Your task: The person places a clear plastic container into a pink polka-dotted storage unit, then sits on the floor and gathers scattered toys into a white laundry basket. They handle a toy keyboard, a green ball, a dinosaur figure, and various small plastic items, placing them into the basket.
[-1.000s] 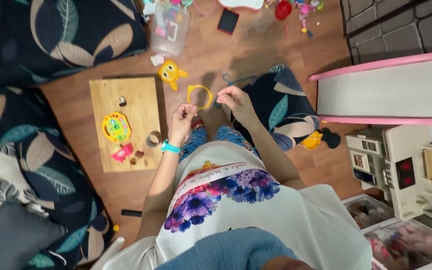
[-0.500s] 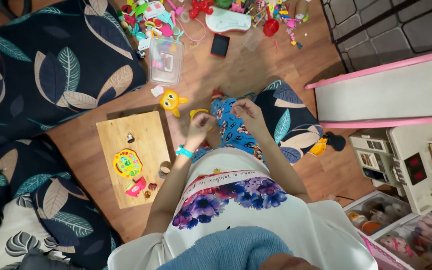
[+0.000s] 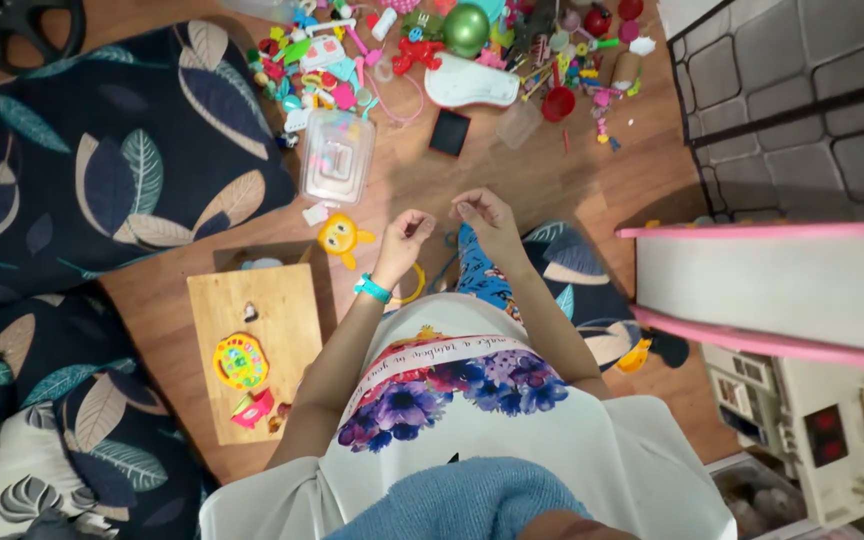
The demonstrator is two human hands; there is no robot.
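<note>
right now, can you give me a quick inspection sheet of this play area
surface: wooden floor, partly covered by dark leaf-print cushions
things in hand: both hands raised close together; what the fingers pinch is too small to tell
nearby: yellow ring and yellow toy figure on the floor below the hands
clutter: pile of small colourful toys, clear lidded box, wooden board carrying a round toy and small pieces
hands: left hand curled, teal wristband; right hand fingertips pinched
cables: nothing seen
surroundings: pink-edged white panel, toy kitchen, grey padded wall
</note>
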